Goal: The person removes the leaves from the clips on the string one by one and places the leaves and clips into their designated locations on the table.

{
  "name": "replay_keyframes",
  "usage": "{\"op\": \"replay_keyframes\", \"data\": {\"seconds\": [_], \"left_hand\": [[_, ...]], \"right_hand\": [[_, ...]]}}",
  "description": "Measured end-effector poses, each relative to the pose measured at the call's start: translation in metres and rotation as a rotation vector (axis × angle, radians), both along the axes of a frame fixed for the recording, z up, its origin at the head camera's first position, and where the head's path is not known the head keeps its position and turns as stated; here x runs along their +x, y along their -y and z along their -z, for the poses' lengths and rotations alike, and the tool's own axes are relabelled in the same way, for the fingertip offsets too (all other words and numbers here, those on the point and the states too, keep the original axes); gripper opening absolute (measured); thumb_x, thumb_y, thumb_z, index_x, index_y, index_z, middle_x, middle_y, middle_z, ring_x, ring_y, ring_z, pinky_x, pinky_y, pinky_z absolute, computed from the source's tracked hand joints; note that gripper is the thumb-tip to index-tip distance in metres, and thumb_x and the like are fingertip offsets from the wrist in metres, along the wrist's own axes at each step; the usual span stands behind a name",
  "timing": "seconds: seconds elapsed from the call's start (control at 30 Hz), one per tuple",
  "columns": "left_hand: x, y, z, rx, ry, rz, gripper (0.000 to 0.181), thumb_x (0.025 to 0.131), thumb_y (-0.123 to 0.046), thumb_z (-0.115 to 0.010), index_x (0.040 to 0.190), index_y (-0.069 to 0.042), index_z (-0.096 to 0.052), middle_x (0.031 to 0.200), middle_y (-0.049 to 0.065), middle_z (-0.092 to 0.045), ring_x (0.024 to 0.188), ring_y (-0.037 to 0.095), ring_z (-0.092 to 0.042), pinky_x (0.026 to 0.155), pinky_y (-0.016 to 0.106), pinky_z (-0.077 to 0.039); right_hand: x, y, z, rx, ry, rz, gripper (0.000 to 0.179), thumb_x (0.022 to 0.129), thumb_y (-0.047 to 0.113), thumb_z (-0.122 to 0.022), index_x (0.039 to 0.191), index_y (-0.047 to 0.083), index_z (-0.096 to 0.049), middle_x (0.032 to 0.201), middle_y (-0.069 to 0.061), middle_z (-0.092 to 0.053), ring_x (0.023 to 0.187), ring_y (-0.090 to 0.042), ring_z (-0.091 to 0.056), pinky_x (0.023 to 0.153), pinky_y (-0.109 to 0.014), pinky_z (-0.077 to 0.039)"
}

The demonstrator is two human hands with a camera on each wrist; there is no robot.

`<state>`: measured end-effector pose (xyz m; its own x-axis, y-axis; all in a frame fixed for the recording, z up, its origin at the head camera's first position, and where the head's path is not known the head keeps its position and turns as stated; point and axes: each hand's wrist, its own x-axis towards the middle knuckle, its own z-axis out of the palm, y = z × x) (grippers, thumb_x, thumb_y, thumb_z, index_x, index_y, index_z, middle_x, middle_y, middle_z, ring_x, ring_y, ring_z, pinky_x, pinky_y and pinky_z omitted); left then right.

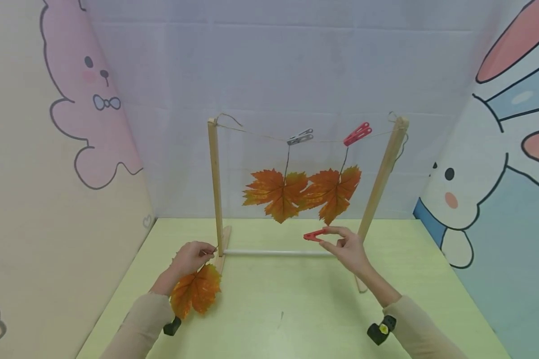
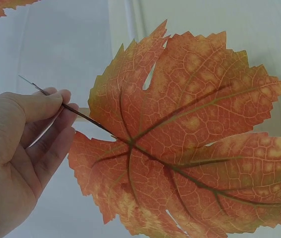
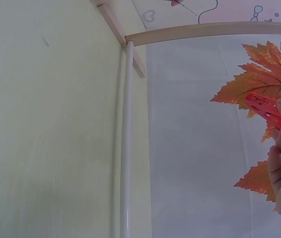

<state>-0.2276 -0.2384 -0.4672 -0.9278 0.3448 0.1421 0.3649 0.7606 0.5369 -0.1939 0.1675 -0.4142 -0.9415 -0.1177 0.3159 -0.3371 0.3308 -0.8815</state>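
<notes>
My left hand (image 1: pixel 193 257) pinches the thin stem of an orange artificial maple leaf (image 2: pixel 190 124) between thumb and fingertips, and the leaf hangs below the hand near the left post's foot. Between the thumb and fingers of my right hand (image 1: pixel 348 248) is a red clothespin (image 1: pixel 313 235), held in front of the frame below the hanging leaves. On the string (image 1: pixel 269 136), a grey clothespin (image 1: pixel 300 136) holds one leaf (image 1: pixel 278 194) by its stem. A second red clothespin (image 1: pixel 357 134) holds another leaf (image 1: pixel 336 192) beside it, their edges overlapping.
The string runs between a left wooden post (image 1: pixel 215 189) and a right wooden post (image 1: pixel 383 179). A white rod (image 1: pixel 278 253) joins their bases on the pale yellow table (image 1: pixel 251 299). White cloth (image 1: pixel 274 65) hangs behind; cartoon-printed panels stand at both sides.
</notes>
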Motion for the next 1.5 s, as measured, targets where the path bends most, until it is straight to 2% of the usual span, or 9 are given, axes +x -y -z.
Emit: {"op": "replay_keyframes", "data": {"seconds": [0.2, 0.3, 0.5, 0.6, 0.77, 0.87, 1.2, 1.33, 1.5], "left_hand": [[-0.001, -0.002, 0.003, -0.010, 0.046, -0.003, 0.014, 0.080, -0.002, -0.064, 0.093, -0.001, -0.070, 0.082, 0.005, -0.068, 0.070, 0.017, -0.062, 0.060, 0.030, -0.050], [-0.002, -0.003, 0.007, -0.024, 0.080, -0.028, 0.015, 0.081, -0.003, -0.064, 0.094, -0.001, -0.070, 0.082, 0.004, -0.068, 0.071, 0.016, -0.061, 0.061, 0.030, -0.050], [-0.001, -0.003, 0.014, -0.042, 0.091, -0.055, 0.015, 0.082, -0.003, -0.063, 0.095, -0.002, -0.070, 0.083, 0.005, -0.068, 0.074, 0.019, -0.062, 0.064, 0.034, -0.050], [0.001, -0.004, 0.017, -0.053, 0.091, -0.055, 0.014, 0.082, -0.002, -0.063, 0.094, -0.002, -0.070, 0.083, 0.005, -0.068, 0.074, 0.019, -0.062, 0.064, 0.033, -0.050], [-0.001, -0.006, 0.025, -0.090, 0.069, -0.046, 0.014, 0.081, -0.001, -0.063, 0.093, -0.001, -0.070, 0.084, 0.007, -0.068, 0.076, 0.021, -0.063, 0.066, 0.035, -0.051], [-0.002, -0.007, 0.033, -0.116, 0.044, -0.050, 0.014, 0.080, -0.002, -0.064, 0.092, -0.001, -0.070, 0.084, 0.006, -0.069, 0.077, 0.022, -0.064, 0.068, 0.037, -0.051], [-0.003, -0.015, 0.054, -0.171, -0.009, -0.090, 0.012, 0.080, -0.002, -0.064, 0.088, -0.007, -0.072, 0.083, 0.001, -0.068, 0.071, 0.015, -0.059, 0.065, 0.035, -0.050], [-0.002, -0.017, 0.059, -0.154, -0.019, -0.089, 0.011, 0.078, -0.002, -0.066, 0.086, -0.007, -0.071, 0.081, 0.001, -0.068, 0.074, 0.019, -0.062, 0.065, 0.036, -0.050], [-0.001, -0.015, 0.065, -0.052, 0.029, -0.108, 0.010, 0.076, 0.000, -0.067, 0.084, -0.005, -0.070, 0.080, 0.001, -0.067, 0.075, 0.019, -0.063, 0.068, 0.036, -0.051]], "right_hand": [[0.002, 0.001, 0.004, 0.011, -0.001, 0.009, 0.033, 0.076, 0.001, -0.069, 0.107, -0.008, -0.061, 0.099, -0.021, -0.053, 0.040, -0.001, -0.031, 0.038, -0.017, -0.028], [0.003, 0.001, 0.007, 0.017, 0.014, 0.014, 0.032, 0.077, 0.002, -0.069, 0.107, -0.007, -0.062, 0.098, -0.018, -0.048, 0.039, -0.001, -0.029, 0.039, -0.017, -0.028], [0.002, 0.007, 0.016, 0.016, 0.059, 0.025, 0.031, 0.078, 0.004, -0.069, 0.107, -0.006, -0.062, 0.122, -0.025, -0.037, 0.038, -0.002, -0.030, 0.040, -0.016, -0.027], [-0.001, 0.010, 0.021, 0.021, 0.057, 0.028, 0.031, 0.077, 0.003, -0.070, 0.105, -0.007, -0.063, 0.125, -0.029, -0.037, 0.037, -0.002, -0.032, 0.039, -0.016, -0.026], [-0.002, 0.012, 0.028, 0.003, 0.100, -0.002, 0.032, 0.078, 0.003, -0.069, 0.107, -0.007, -0.061, 0.119, -0.029, -0.049, 0.036, -0.002, -0.032, 0.038, -0.016, -0.027], [-0.002, 0.012, 0.034, -0.017, 0.149, -0.026, 0.033, 0.079, 0.004, -0.068, 0.109, -0.007, -0.060, 0.107, -0.025, -0.059, 0.037, -0.003, -0.030, 0.038, -0.017, -0.026], [0.001, 0.008, 0.048, -0.018, 0.170, -0.010, 0.032, 0.079, 0.004, -0.067, 0.109, -0.005, -0.061, 0.106, -0.024, -0.061, 0.036, -0.003, -0.030, 0.037, -0.016, -0.026], [0.000, 0.003, 0.064, -0.001, 0.178, 0.012, 0.033, 0.079, 0.007, -0.068, 0.109, -0.006, -0.060, 0.105, -0.022, -0.061, 0.036, -0.002, -0.029, 0.036, -0.019, -0.025], [-0.006, -0.007, 0.092, -0.017, 0.163, 0.050, 0.036, 0.077, 0.012, -0.071, 0.109, -0.002, -0.062, 0.104, -0.018, -0.062, 0.035, -0.001, -0.031, 0.034, -0.019, -0.026]]}}
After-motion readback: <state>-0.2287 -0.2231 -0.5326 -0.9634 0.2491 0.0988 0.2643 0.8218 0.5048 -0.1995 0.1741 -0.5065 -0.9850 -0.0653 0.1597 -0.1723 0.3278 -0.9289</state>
